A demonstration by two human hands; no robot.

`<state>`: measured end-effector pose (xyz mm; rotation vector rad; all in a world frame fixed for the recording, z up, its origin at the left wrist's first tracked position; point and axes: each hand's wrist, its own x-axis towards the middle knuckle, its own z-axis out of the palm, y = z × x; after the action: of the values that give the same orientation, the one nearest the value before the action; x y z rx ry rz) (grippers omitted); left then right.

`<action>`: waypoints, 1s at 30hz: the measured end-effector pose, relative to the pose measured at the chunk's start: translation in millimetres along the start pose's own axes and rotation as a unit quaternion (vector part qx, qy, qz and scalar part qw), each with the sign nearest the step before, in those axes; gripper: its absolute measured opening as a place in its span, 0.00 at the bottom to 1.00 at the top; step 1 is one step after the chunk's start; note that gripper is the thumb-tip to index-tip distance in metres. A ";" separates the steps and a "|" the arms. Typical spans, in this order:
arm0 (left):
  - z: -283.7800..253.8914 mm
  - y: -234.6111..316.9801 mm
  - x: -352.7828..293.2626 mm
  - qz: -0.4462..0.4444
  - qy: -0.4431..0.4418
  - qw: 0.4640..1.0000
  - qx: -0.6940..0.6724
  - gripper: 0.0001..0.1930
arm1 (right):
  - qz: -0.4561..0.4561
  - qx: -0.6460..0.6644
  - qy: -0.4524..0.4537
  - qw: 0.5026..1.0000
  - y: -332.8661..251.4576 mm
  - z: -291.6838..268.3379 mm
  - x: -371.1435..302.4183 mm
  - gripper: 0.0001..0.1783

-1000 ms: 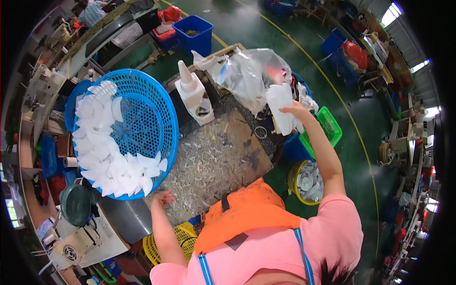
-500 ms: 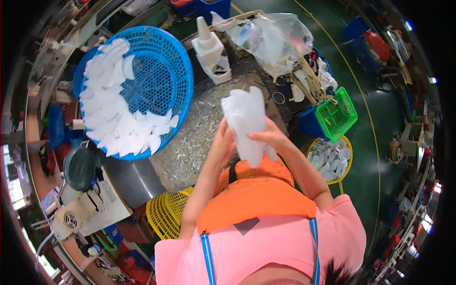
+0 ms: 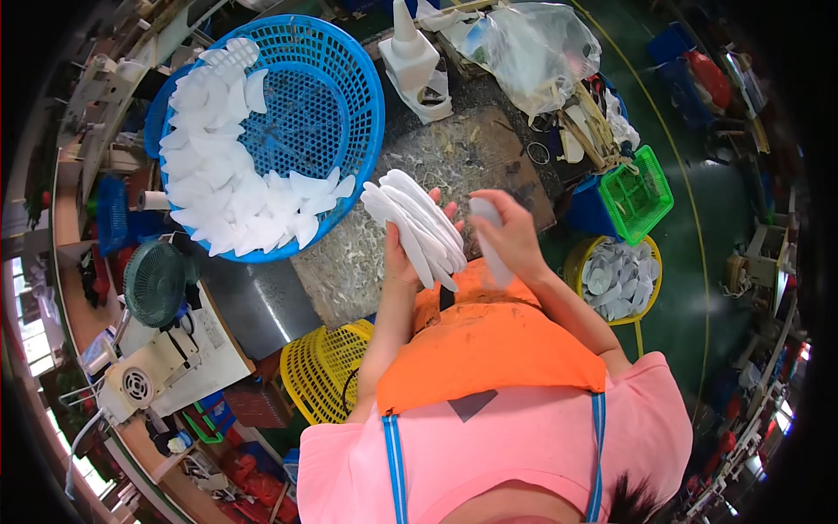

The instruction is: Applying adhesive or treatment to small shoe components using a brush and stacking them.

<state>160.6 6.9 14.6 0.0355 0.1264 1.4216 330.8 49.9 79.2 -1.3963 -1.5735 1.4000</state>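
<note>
My left hand (image 3: pixel 400 260) is wrapped round a stack of thin white insole-shaped pieces (image 3: pixel 417 225), fanned out slightly in front of the orange apron. To its right, my right hand (image 3: pixel 517 237) pinches a similar long white piece (image 3: pixel 491 248), blurred at its edges and held apart from the stack. A large round blue basket (image 3: pixel 370 131) stands to the left, with many loose white curved pieces (image 3: pixel 208 175) piled along its left and near side. Under the hands lies a worn, stained work board (image 3: pixel 342 275).
A white nozzle bottle (image 3: pixel 410 59) stands at the far side beside a clear plastic bag (image 3: pixel 543 54). On the right are a green basket (image 3: pixel 651 192) and a yellow basket (image 3: pixel 656 295) of white pieces. Another yellow basket (image 3: pixel 316 371), a fan (image 3: pixel 155 284) and a sewing machine (image 3: pixel 140 384) are at left.
Both hands held the white stack together before. Now the right hand has moved away to the right with a single piece, and the stack leans in the left hand. The view has shifted slightly.
</note>
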 end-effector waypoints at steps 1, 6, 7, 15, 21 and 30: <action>-2.5 4.6 -0.2 0.002 0.001 1.000 -0.002 0.42 | 0.001 -0.002 -0.003 1.000 -7.6 -1.7 1.6 0.21; -20.5 -2.3 2.1 -0.052 0.094 0.980 0.169 0.39 | -0.107 0.060 0.010 0.992 -36.2 28.1 32.2 0.17; -17.0 -9.3 4.4 -0.043 0.100 0.986 0.129 0.41 | -0.231 -0.083 0.035 0.969 -29.1 38.4 38.8 0.19; -33.5 -11.0 -8.4 -0.077 0.126 0.968 0.202 0.35 | -0.147 -0.092 -0.041 0.984 18.0 40.1 41.4 0.36; -40.8 -39.0 15.3 -0.011 0.238 0.876 0.419 0.29 | 0.150 0.249 -0.123 0.949 55.9 26.6 23.9 0.40; -81.8 -57.5 64.9 0.050 0.263 0.659 0.703 0.33 | 0.002 -0.076 -0.096 0.992 108.2 -42.6 143.3 0.42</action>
<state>217.5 58.2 -76.7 0.9281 1.7273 1.0710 365.3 186.2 -40.2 -1.3851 -1.8356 1.4802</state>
